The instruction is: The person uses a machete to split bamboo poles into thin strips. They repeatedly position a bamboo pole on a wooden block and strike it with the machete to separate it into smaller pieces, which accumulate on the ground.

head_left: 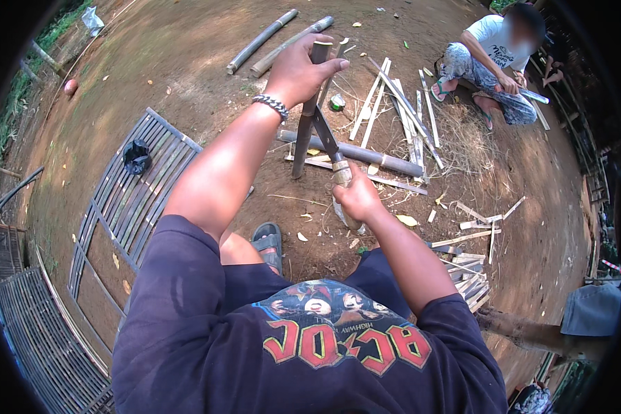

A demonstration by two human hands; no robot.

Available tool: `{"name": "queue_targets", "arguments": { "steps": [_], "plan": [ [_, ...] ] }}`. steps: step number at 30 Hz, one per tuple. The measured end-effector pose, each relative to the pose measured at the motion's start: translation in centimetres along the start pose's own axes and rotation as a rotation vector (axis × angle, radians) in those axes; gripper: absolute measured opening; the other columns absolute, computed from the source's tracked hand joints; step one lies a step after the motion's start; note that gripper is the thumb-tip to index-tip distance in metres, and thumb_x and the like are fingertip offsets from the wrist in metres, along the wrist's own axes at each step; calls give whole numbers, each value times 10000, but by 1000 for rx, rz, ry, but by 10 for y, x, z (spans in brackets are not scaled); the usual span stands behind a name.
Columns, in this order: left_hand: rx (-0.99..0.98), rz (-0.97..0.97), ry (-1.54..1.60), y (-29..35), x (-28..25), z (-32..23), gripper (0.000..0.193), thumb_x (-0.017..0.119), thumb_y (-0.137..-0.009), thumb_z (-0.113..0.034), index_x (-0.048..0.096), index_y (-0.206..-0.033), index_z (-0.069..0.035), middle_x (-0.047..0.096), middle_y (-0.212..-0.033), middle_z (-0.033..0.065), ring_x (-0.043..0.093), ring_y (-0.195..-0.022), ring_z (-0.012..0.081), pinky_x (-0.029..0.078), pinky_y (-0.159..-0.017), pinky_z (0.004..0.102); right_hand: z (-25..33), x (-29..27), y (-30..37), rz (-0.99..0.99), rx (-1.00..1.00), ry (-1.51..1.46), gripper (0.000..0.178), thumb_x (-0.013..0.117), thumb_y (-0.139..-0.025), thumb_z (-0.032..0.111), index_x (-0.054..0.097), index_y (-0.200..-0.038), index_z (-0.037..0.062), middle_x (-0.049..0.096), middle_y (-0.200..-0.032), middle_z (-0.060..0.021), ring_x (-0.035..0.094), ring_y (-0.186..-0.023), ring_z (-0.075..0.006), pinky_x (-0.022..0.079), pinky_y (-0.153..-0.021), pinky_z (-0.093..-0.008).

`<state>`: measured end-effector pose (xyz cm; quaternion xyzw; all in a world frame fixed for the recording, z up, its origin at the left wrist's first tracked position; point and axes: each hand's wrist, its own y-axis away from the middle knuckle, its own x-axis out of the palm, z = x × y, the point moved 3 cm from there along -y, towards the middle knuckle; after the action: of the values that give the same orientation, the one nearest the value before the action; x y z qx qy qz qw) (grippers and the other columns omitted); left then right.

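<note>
My left hand (300,72) grips the top of an upright bamboo stick (306,131), whose lower end rests on the dirt. A silver bracelet (272,105) sits on that wrist. My right hand (357,198) is closed on the pale handle of a big knife (328,141). Its dark blade slants up and left and meets the stick partway along its length. A thick bamboo pole (372,157) lies on the ground just behind the stick.
Split bamboo strips (400,103) are strewn ahead, with more slats (469,276) stacked at right. A woven bamboo panel (127,200) lies to my left. Another person (493,62) squats at upper right working bamboo. Two poles (269,41) lie farther off.
</note>
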<state>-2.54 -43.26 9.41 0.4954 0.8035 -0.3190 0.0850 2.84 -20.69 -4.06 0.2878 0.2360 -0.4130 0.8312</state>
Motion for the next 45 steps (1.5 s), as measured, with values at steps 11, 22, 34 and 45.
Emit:
{"name": "queue_targets", "arguments": {
  "steps": [11,22,34,45],
  "plan": [
    [62,90,252,-20,20,15,391,812,-883,-286,746,-1173,-31,780,-1078,82,721,-1033,126,549,-915,279,-30,-32,-16,-70,-145,375,683,650,-833,150,407,-1452,-4,659,-1170,-312,630,-1124,-455,493,-1007,-500],
    [31,-9,42,-5,22,9,355,794,-900,-358,770,-1117,-78,691,-761,-11,611,-656,78,490,-627,256,-16,8,-21,13,-76,-119,696,662,-784,230,488,-1423,16,672,-1180,-251,651,-1114,-397,489,-1003,-444],
    [-61,5,286,-21,14,10,347,816,-868,-189,746,-1159,-13,771,-1009,59,688,-872,101,538,-771,262,-158,156,-65,131,147,126,579,667,-843,184,486,-1374,44,670,-1189,-275,627,-1158,-437,497,-1008,-491],
    [-4,-154,421,-25,24,22,340,726,-965,-243,663,-1206,-11,750,-902,82,691,-764,118,541,-664,254,-174,119,-88,187,222,167,583,616,-851,142,499,-1416,61,648,-1270,-265,615,-1199,-416,491,-1026,-475]
  ]
}}
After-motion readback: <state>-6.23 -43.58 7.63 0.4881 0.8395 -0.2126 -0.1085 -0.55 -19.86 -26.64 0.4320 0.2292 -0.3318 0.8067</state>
